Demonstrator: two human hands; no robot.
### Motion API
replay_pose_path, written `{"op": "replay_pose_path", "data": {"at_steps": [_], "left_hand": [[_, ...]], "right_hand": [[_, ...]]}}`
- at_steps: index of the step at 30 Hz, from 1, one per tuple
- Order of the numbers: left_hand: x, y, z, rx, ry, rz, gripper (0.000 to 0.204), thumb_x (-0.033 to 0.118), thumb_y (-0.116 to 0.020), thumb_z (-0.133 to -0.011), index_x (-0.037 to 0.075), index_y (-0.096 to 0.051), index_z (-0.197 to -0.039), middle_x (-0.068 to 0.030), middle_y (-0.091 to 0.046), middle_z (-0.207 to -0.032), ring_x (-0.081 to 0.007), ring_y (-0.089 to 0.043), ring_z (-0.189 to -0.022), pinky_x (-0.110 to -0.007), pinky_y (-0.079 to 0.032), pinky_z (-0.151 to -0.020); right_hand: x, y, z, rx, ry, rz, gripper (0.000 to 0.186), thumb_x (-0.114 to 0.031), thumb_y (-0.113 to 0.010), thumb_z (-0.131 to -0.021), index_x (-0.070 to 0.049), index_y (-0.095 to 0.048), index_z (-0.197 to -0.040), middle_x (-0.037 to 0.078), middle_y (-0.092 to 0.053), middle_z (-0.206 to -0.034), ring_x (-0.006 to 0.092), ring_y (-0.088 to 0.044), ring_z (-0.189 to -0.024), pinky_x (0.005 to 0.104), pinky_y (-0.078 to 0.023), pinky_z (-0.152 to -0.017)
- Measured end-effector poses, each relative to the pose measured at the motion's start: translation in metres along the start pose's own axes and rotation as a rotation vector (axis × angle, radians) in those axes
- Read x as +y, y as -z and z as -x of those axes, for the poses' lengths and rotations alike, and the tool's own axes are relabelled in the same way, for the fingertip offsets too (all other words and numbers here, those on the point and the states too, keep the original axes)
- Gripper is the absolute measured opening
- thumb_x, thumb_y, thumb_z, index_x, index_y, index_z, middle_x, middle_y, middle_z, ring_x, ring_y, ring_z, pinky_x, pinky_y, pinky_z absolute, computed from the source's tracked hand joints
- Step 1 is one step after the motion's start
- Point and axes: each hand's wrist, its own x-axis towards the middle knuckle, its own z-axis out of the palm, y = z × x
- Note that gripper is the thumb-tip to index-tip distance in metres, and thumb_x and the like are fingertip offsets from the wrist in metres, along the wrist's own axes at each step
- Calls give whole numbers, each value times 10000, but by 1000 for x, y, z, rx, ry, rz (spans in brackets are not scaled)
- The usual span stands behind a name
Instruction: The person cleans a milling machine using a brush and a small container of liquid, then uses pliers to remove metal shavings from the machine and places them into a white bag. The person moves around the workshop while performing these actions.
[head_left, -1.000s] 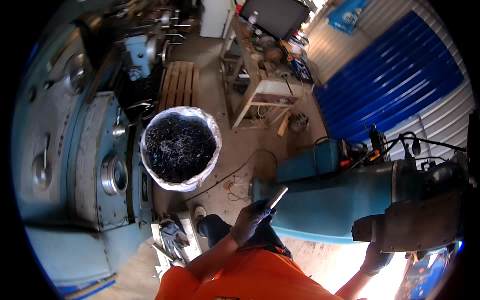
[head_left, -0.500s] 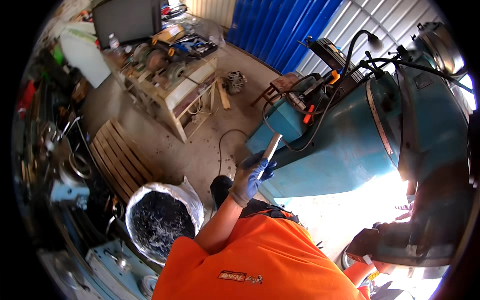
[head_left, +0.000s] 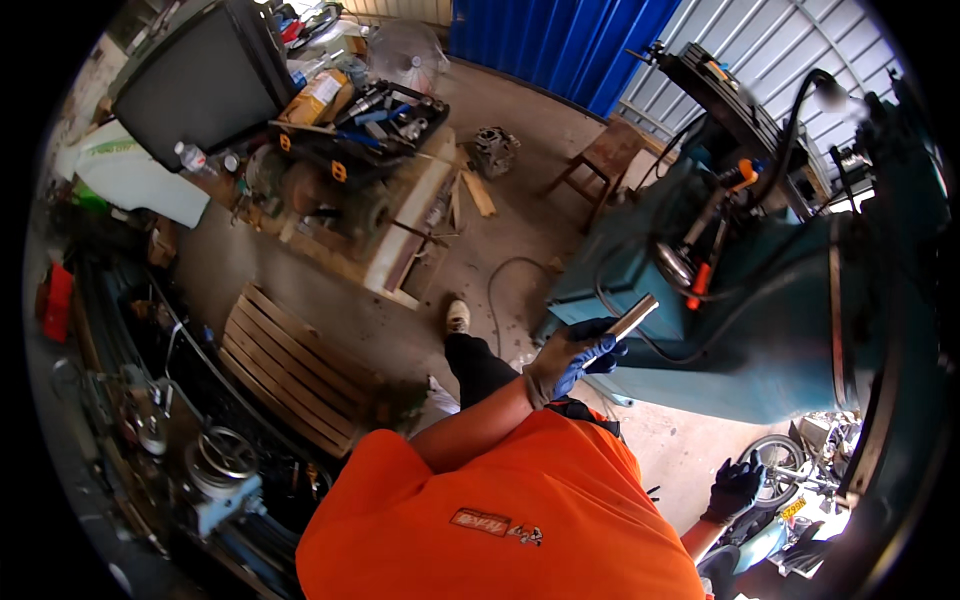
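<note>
My left hand (head_left: pixel 577 360), in a blue and grey work glove, is closed round a short, smooth metal bar (head_left: pixel 636 316) that sticks out beyond the fingers, tilted up to the right. Whether the bar is hollow, I cannot tell. It is held in front of the teal machine body (head_left: pixel 745 372). Off to the lower right, my right hand (head_left: pixel 736 488) wears a dark glove; its fingers are apart and nothing shows in them. Tools with orange handles (head_left: pixel 701 284) lie on top of the machine, past the bar.
A workbench (head_left: pixel 400 250) carries a bench grinder and a black tool tray (head_left: pixel 385 125). Slatted wooden boards (head_left: pixel 290 365) lie on the floor at left, beside lathe-like machinery (head_left: pixel 220 460). A wooden stool (head_left: pixel 608 155) stands behind the machine. A motorcycle (head_left: pixel 780 465) is at lower right.
My view has swung as I step forward, with one foot now showing. The left hand keeps the metal bar and sits further right. My right hand has come into clear sight; the foil-lined bucket has left view.
</note>
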Motion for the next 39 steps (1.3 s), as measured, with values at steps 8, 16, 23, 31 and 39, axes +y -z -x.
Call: {"op": "replay_pose_path", "data": {"at_steps": [8,16,23,31,39], "left_hand": [[157,83,-8,196,30,-50,446,123,-624,-974,-54,-500,-1363,-184,-678,-1117,-215,-691,-958,-318,-599,-787],[207,158,-48,391,22,-167,344,187,-607,-992,-10,-589,-1273,-105,-697,-1013,-156,-682,-807,-269,-578,-745],[211,219,-66,501,41,-593,365,179,-636,-974,-6,-566,-1281,-89,-678,-1008,-149,-653,-847,-264,-576,-754],[245,221,-85,788,340,-238,523,126,-661,-947,-49,-454,-1394,-148,-679,-1078,-196,-686,-924,-309,-587,-806],[273,256,-146,825,353,-276,460,130,-696,-924,-10,-550,-1337,-111,-698,-1065,-176,-685,-917,-299,-591,-764]], "right_hand": [[102,-174,14,-326,-50,299,378,-211,-485,-1020,75,-590,-1244,82,-609,-766,149,-566,-686,372,-566,-763],[131,-246,7,-336,251,884,267,-11,-528,-959,97,-584,-1197,98,-607,-716,167,-591,-623,332,-559,-672],[119,-316,-51,-385,-58,305,466,-306,-510,-1017,111,-579,-1214,189,-678,-850,268,-647,-718,435,-510,-826],[141,-353,-118,-452,-42,387,515,-366,-528,-996,92,-581,-1224,212,-692,-899,263,-617,-671,407,-497,-660],[149,-437,-184,-495,-109,522,519,-345,-482,-1004,91,-549,-1278,154,-652,-836,226,-613,-792,386,-502,-827]]}}
